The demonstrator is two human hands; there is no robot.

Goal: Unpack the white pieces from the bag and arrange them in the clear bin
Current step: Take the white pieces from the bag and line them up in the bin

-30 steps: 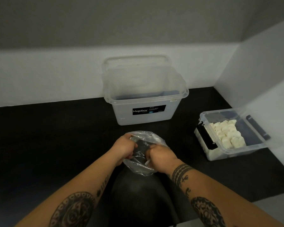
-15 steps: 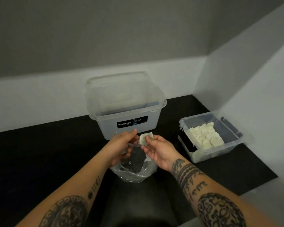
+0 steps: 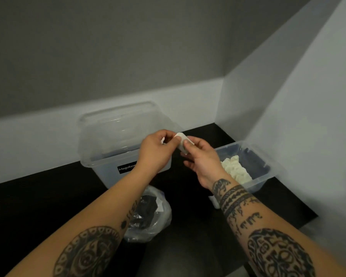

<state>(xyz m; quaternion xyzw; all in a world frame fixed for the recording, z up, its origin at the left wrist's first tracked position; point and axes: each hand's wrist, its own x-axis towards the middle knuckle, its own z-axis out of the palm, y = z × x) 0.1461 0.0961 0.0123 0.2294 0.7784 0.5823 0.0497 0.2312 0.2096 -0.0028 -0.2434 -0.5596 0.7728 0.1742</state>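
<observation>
Pinching white piece [image 3: 181, 143], both hands' fingers [image 3: 188, 145]; black tabletop [image 3: 48, 200], grey-white walls [image 3: 128, 47].

Both forearms are bare and sleeveless, with dark tattoos: round ornamental medallions near the elbows, patterned bands circling the right wrist [image 3: 231, 194], and small marks along the left forearm [image 3: 116, 206].

white piece [image 3: 181, 141], white pile in clear bin [image 3: 265, 177], black tabletop [image 3: 38, 200], grey-over-white wall [image 3: 108, 66], black-label tub [image 3: 100, 154], dark patterned tattoos on forearms
</observation>
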